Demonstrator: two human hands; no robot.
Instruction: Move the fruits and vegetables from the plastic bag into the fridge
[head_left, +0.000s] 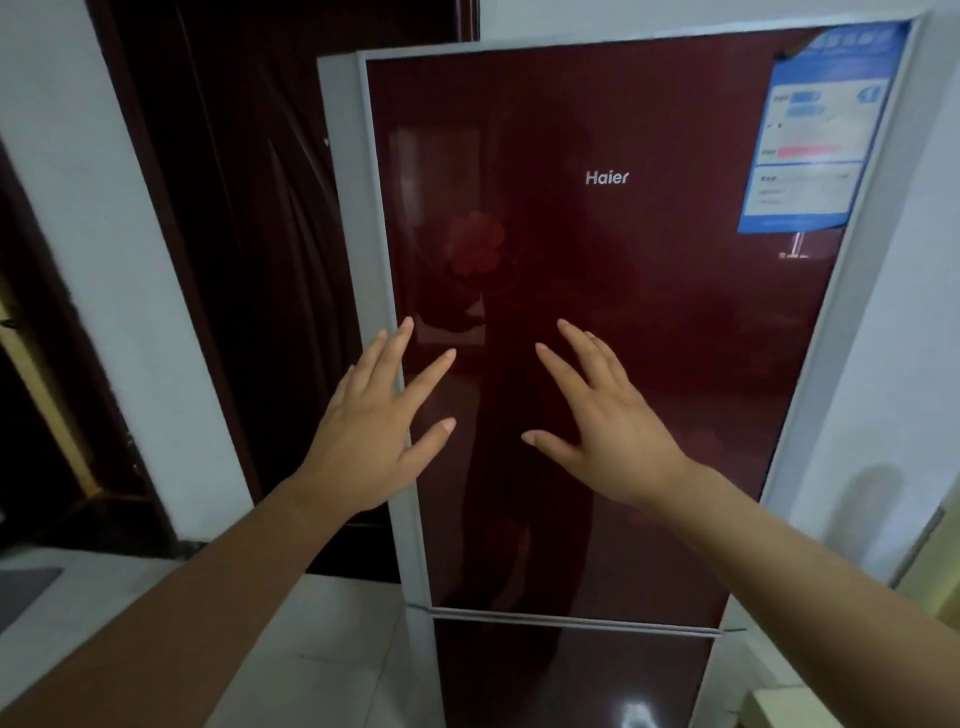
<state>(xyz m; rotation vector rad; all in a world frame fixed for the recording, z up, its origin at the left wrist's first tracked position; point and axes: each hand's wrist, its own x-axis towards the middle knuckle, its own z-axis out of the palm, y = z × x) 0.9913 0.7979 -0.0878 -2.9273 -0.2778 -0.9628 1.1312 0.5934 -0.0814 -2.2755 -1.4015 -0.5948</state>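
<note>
1. Two empty hands of mine were held out with fingers spread wide before the tall dark-red glossy fridge with a grey frame (649, 291), which stood right in front of me, doors shut.
2. My left hand (371, 431) was over the fridge's left edge and my right hand (613, 421) over its middle; whether either touched it, I cannot tell.
3. A blue-and-white paper label (815, 130) sat at its top right corner, and a dark brown door (234, 234) stood to its left.

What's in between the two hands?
In the head view, only the shiny dark red fridge door shows between the left hand and the right hand. Both hands are spread open and hold nothing, and no bag or fruit shows there.
</note>
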